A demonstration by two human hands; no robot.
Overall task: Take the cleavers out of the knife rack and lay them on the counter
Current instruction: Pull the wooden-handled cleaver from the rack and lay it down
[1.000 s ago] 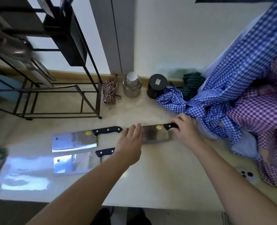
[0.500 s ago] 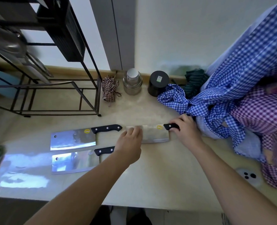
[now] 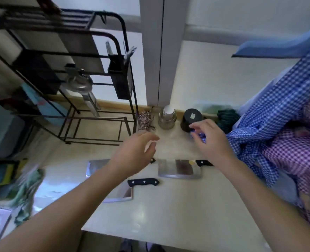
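Three steel cleavers with black handles lie flat on the pale counter (image 3: 168, 211). The right cleaver (image 3: 179, 169) rests free below my right hand (image 3: 211, 140). The far left cleaver (image 3: 96, 166) is mostly hidden under my left forearm. The near cleaver (image 3: 130, 188) shows its handle and part of its blade. My left hand (image 3: 134, 153) hovers above the counter with fingers apart, holding nothing. My right hand is raised too, fingers spread and empty. The black wire knife rack (image 3: 99, 73) stands at the back left.
A black utensil holder (image 3: 121, 77) hangs on the rack. A checked cloth bundle (image 3: 145, 120), a steel jar (image 3: 167, 119) and a black jar (image 3: 191, 120) stand by the wall. Checked shirts (image 3: 277, 110) hang at the right. A sink area with a rag (image 3: 26, 193) lies left.
Both hands let go of the right cleaver and lifted away toward the back of the counter. The camera tilted up, bringing more of the rack into view.
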